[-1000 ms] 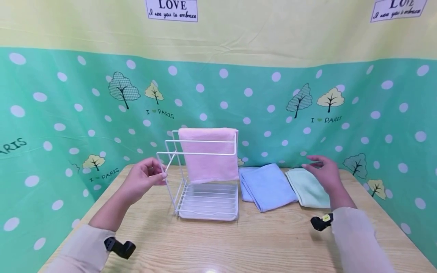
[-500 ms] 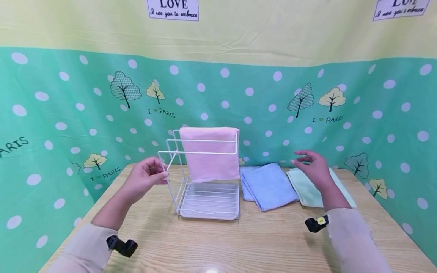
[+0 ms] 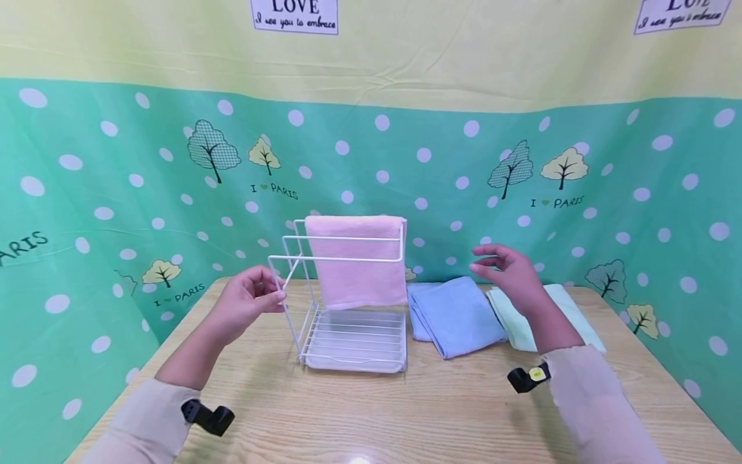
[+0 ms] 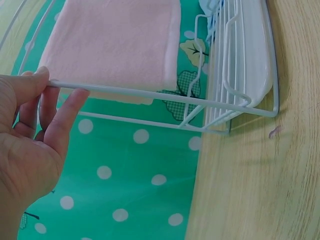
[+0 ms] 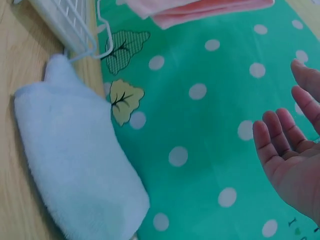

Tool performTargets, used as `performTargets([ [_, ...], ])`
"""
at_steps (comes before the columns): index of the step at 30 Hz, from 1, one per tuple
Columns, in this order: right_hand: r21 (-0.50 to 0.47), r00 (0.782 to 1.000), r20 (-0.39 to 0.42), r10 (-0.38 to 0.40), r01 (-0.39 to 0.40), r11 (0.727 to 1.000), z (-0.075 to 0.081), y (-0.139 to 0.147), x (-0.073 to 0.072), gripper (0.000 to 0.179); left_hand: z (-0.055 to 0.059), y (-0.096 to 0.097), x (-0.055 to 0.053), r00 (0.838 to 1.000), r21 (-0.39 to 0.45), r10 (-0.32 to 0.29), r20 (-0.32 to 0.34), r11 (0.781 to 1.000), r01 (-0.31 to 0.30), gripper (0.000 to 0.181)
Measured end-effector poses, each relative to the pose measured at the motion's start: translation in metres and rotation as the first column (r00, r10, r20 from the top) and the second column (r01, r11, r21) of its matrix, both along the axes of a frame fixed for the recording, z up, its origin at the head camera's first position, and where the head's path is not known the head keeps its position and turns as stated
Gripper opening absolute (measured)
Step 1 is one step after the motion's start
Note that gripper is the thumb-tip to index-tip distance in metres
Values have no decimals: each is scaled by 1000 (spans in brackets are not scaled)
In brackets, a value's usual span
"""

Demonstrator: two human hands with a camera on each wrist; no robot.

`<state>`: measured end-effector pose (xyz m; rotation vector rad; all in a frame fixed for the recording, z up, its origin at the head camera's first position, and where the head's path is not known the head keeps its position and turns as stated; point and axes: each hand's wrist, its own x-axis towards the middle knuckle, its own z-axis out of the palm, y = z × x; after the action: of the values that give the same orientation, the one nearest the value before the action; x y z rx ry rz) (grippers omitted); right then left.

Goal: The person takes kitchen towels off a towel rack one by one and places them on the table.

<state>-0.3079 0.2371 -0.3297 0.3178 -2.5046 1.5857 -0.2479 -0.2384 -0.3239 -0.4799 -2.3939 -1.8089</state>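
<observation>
A white wire towel rack [image 3: 301,259] stands on the table, a pink towel [image 3: 359,270] draped over its rearmost bar. At the rack's left side, my left hand [image 3: 246,299] pinches the front upright between thumb and fingers; the left wrist view shows the thumb and fingertips on that white rod. My right hand [image 3: 510,274] hovers with nothing in it, fingers loosely bent and apart, above a folded blue towel [image 3: 458,319] and a folded mint-green towel [image 3: 524,325]. In the right wrist view its palm [image 5: 300,180] shows, and the blue towel lies well apart from it.
A white drip tray [image 3: 353,367] sits in the rack's base under several wires. The wooden table [image 3: 371,419] reaches back to a green dotted curtain [image 3: 440,167] that hangs close behind the rack and towels. Black wrist cameras [image 3: 209,417] are strapped on both sleeves.
My right hand has moved left and slightly up, from over the mint-green towel toward the blue one. The left hand keeps its hold on the rack, which has stayed in place.
</observation>
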Motion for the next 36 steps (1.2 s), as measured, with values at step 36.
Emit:
performTargets([
  [36,37,989,-82,123,-120,992,68,-62,13,46,-1,1,3,1000,-27,15,-12,1000,-15,22],
])
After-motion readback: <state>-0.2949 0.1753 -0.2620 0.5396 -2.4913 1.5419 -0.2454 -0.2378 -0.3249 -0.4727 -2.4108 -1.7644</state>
